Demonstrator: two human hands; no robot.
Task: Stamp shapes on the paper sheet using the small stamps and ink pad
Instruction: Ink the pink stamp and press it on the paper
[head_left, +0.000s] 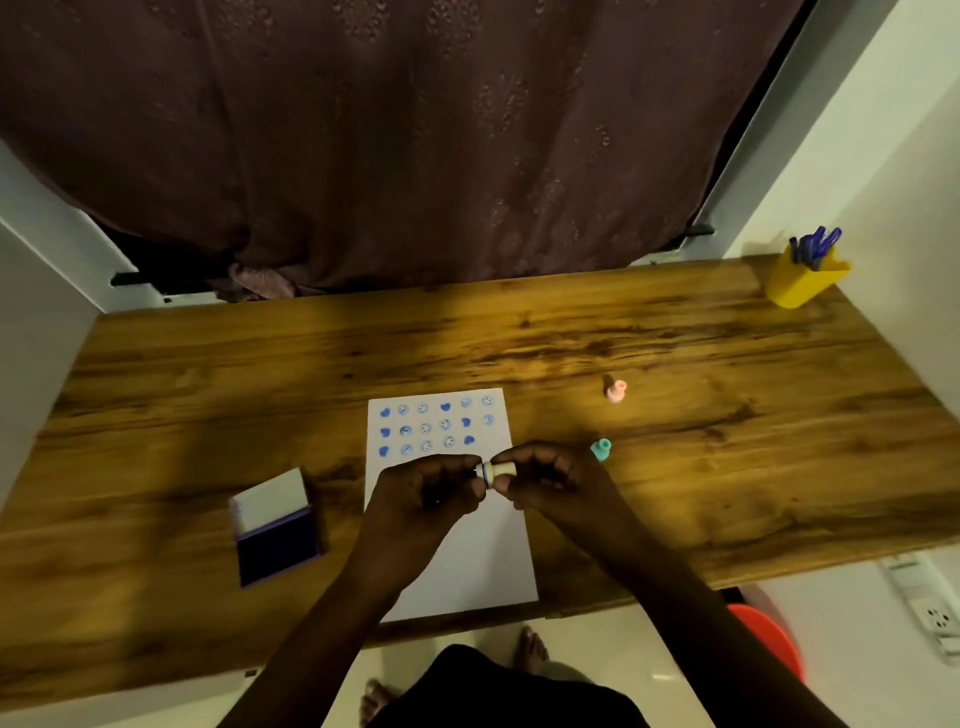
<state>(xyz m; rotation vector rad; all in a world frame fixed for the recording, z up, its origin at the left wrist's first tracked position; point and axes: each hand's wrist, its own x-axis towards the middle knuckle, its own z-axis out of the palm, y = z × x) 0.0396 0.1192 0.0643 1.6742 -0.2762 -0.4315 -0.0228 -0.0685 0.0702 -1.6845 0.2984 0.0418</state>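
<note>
A white paper sheet (483, 551) lies on the wooden table with three rows of blue stamped hearts and smiley faces across its top. Above the sheet's middle, both hands hold a small cream stamp (497, 472) sideways. My left hand (436, 486) pinches its blue-inked end and my right hand (550, 475) grips its handle. An open ink pad (275, 530) with a dark blue pad and raised white lid sits left of the sheet. A teal stamp (600, 449) stands just right of the sheet, a pink stamp (616, 390) farther back.
A yellow pen holder (802, 278) with blue pens stands at the table's back right corner. A dark curtain hangs behind the table (727, 467). White walls close in on both sides. My bare feet and an orange stool show below the front edge.
</note>
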